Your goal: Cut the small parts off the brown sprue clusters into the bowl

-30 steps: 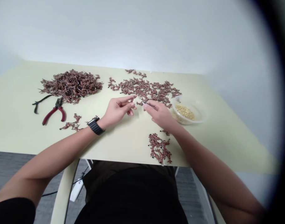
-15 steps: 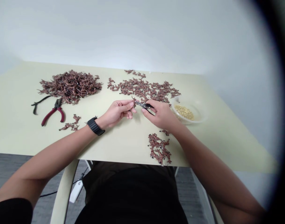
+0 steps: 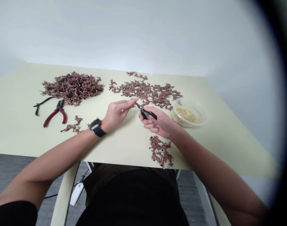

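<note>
My right hand (image 3: 157, 123) is closed around small black-handled pliers (image 3: 145, 112), their jaws pointing up and left. My left hand (image 3: 117, 112), with a black watch on the wrist, pinches something tiny at its fingertips, right at the plier jaws. What it pinches is too small to name. Both hands hover above the pale table (image 3: 124, 144), just in front of a spread of small reddish-brown pieces (image 3: 148, 91). A small heap of the same pieces (image 3: 160, 150) lies under my right wrist.
A big pile of brown pieces (image 3: 72, 86) sits at the back left. Red-handled pliers (image 3: 54, 113) and a black tool (image 3: 41, 104) lie left of it. A few pieces (image 3: 72, 125) lie near my left wrist. A clear bowl of pale yellow bits (image 3: 188, 114) stands at the right.
My right hand has drawn back toward me and turned, so the black pliers now show above the fingers. My left hand's fingertips have stayed at the jaws.
</note>
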### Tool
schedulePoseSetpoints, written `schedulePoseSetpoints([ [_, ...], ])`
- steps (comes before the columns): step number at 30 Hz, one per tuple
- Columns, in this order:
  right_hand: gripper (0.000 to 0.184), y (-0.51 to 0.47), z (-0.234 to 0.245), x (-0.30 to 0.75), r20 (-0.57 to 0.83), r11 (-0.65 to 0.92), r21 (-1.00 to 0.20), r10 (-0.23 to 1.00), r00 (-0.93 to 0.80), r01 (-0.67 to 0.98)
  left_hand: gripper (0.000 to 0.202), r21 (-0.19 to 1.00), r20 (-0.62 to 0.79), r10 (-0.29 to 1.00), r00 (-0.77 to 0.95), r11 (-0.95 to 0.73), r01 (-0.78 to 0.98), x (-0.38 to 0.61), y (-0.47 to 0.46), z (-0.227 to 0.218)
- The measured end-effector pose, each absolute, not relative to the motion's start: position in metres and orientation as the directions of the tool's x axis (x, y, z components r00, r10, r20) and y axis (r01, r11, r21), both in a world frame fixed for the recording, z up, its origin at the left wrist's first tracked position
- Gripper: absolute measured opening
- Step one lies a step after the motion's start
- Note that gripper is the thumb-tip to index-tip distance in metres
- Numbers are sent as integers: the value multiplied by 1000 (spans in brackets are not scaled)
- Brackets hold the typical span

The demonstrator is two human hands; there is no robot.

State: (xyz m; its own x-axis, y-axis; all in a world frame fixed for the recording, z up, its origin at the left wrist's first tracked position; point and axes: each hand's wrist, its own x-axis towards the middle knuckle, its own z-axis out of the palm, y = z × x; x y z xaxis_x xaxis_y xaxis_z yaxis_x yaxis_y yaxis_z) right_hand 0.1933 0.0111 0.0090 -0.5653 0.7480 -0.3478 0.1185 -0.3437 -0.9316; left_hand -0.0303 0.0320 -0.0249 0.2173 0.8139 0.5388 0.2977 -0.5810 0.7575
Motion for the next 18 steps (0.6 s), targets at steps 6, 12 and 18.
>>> schedulePoseSetpoints([
  [6,34,20,-1,206,207,324,-768,942,-264,553,47,971,239,932,273,-227,-78,-25,35,-14],
  [12,25,29,-9,216,406,562,-498,824,-395,660,29,962,59,907,417,60,-266,-27,35,-14],
  [18,25,29,-7,217,407,605,-452,794,-452,655,27,951,22,901,434,115,-286,-26,33,-12],
])
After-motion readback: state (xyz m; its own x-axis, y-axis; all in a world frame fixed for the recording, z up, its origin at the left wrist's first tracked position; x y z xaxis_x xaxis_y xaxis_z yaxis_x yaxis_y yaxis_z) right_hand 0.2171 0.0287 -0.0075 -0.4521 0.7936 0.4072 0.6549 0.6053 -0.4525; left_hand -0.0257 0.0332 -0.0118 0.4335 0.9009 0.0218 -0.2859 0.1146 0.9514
